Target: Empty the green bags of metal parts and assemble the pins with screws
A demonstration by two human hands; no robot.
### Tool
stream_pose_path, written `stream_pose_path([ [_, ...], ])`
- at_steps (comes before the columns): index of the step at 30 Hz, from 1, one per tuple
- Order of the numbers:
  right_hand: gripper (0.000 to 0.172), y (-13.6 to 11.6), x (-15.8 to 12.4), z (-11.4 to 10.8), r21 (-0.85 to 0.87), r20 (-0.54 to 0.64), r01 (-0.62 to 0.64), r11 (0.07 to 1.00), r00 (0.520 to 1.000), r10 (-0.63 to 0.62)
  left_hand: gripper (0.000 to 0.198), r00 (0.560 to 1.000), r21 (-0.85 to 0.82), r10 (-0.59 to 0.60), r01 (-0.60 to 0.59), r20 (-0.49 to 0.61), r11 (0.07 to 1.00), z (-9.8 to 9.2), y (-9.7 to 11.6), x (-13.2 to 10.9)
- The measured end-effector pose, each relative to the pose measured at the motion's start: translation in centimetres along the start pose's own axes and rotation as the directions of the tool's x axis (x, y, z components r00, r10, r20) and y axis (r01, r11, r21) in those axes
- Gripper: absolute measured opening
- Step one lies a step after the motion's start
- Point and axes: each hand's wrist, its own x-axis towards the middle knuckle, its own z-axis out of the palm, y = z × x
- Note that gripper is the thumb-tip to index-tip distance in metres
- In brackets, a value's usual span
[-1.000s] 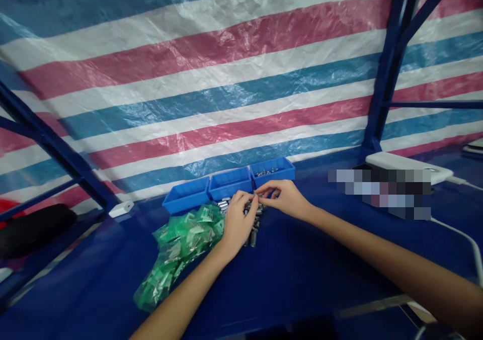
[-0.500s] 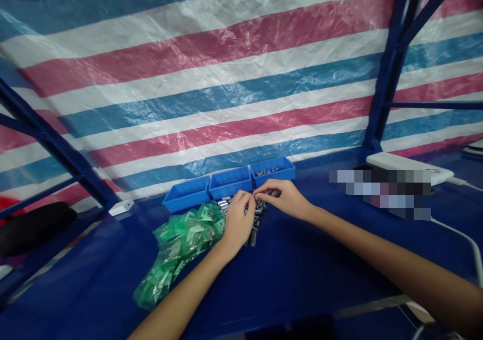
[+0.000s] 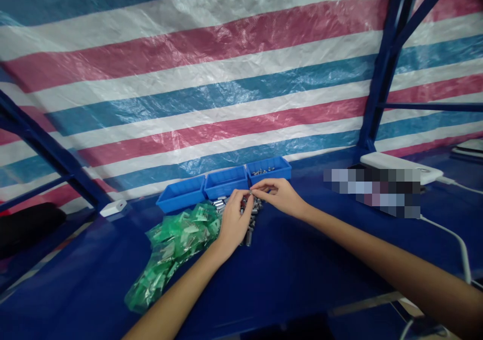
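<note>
My left hand is above a pile of small metal cylinders, its thumb and fingertips pinched together. From the other side my right hand brings its own pinched fingertips close to the left ones. Whatever small piece they hold is too tiny to name. Part of the pile is hidden under the left hand. Just beyond the hands stand three blue plastic bins in a row. Small metal pieces lie in the right bin; no contents show in the middle bin or the left bin.
Clear bags with green printing are heaped left of my left hand on the blue table. A white adapter sits farther left. At the right, a white device lies by a blurred-out object, with a white cable.
The whole view has shifted slightly, with the scene moving a little left. Both hands stay together over the metal pile, fingertips still pinched; a small reddish spot now shows between the left fingers.
</note>
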Motion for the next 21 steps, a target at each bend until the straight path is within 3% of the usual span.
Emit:
stream_pose_path([
  [4,0.023,0.2,0.4,0.0,0.16,-0.045,-0.148,0.976,0.987,0.157,0.024,0.998,-0.018,-0.053,0.052,-0.038,0.998,0.1,-0.1,0.0],
  [7,0.02,0.7,0.9,-0.6,0.22,-0.151,-0.227,0.949,0.953,0.263,0.025,0.996,-0.022,-0.077,0.076,-0.049,0.997,0.2,-0.1,0.0],
  [13,0.018,3.1,1.7,-2.7,0.172,-0.308,-0.228,0.958,0.912,0.272,0.022,0.997,-0.017,-0.074,0.073,-0.036,0.997,0.3,-0.1,-0.1],
  [17,0.022,4.3,2.0,-3.6,0.146,-0.347,-0.293,0.945,0.879,0.326,0.021,0.998,-0.01,-0.056,0.056,-0.03,0.998,0.4,-0.1,-0.1],
  [21,0.042,4.1,2.3,-3.8,0.24,-0.241,-0.199,0.95,0.936,0.257,0.021,0.998,-0.007,-0.057,0.057,-0.024,0.998,0.5,-0.1,-0.2],
])
